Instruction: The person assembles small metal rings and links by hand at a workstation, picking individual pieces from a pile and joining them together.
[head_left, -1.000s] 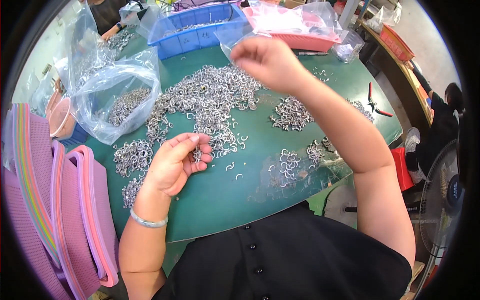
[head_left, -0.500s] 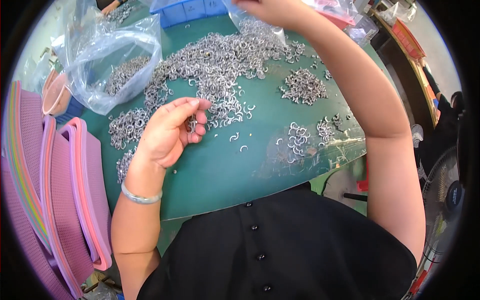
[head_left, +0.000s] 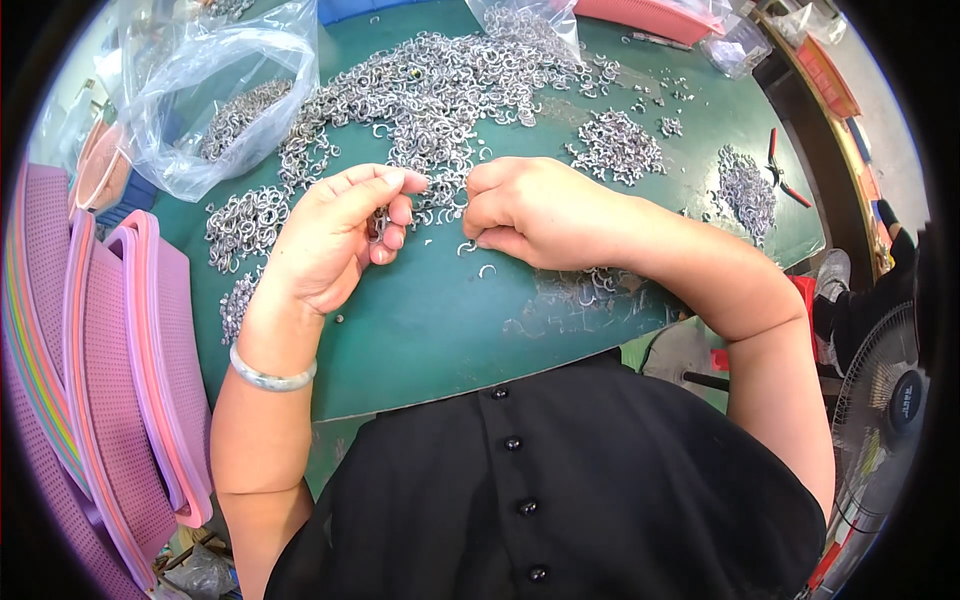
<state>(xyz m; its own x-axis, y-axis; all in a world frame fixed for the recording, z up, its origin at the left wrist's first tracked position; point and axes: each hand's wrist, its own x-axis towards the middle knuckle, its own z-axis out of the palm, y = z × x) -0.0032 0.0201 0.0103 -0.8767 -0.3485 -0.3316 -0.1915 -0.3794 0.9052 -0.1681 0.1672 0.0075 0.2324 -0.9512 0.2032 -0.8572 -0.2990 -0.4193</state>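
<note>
My left hand (head_left: 335, 235) rests on the green table (head_left: 440, 330), fingers curled around a small bunch of silver metal rings (head_left: 378, 224). My right hand (head_left: 535, 212) lies just to its right, fingers closed, fingertips down among loose open rings (head_left: 487, 270) on the table. A big heap of the same silver rings (head_left: 430, 90) spreads behind both hands. What the right fingertips pinch is hidden.
A clear plastic bag with rings (head_left: 215, 100) lies at the back left, another bag (head_left: 525, 25) at the back. Smaller ring piles (head_left: 620, 145) (head_left: 748, 190) sit right, near red-handled pliers (head_left: 780, 165). Stacked pink and purple baskets (head_left: 100, 330) stand left. A fan (head_left: 890, 400) stands right.
My right hand came down from the far bag at the back to the table beside my left hand. The left hand stayed in place holding rings.
</note>
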